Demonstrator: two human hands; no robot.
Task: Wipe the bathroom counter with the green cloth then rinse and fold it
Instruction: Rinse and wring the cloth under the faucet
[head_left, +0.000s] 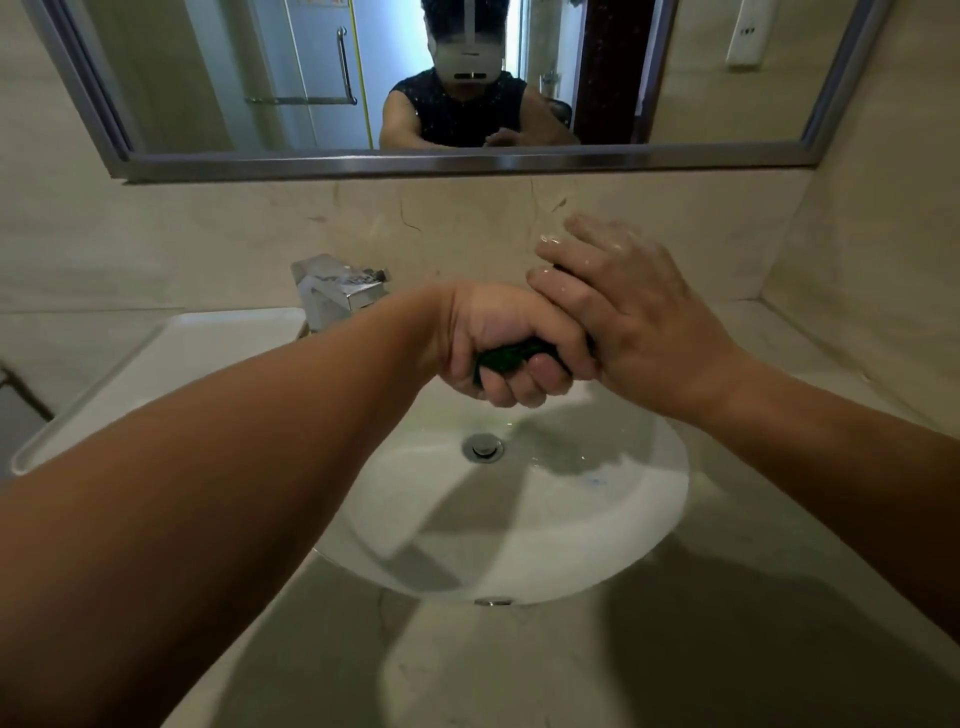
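The green cloth (511, 357) is bunched into a tight dark roll above the white sink basin (649, 499). My left hand (498, 348) is clenched in a fist around its near end. My right hand (618, 306), wet and glistening, wraps over the far end, its fingers pressed against my left knuckles. Only a short green strip shows between the fingers; the rest of the cloth is hidden inside both hands. Both hands hover over the back part of the basin, above the drain (484, 448).
A chrome faucet (343, 288) stands behind the basin, to the left of my hands. A white tray (156, 358) lies on the beige stone counter (467, 670) at left. The mirror (457, 78) hangs above the backsplash. The counter meets a side wall at right.
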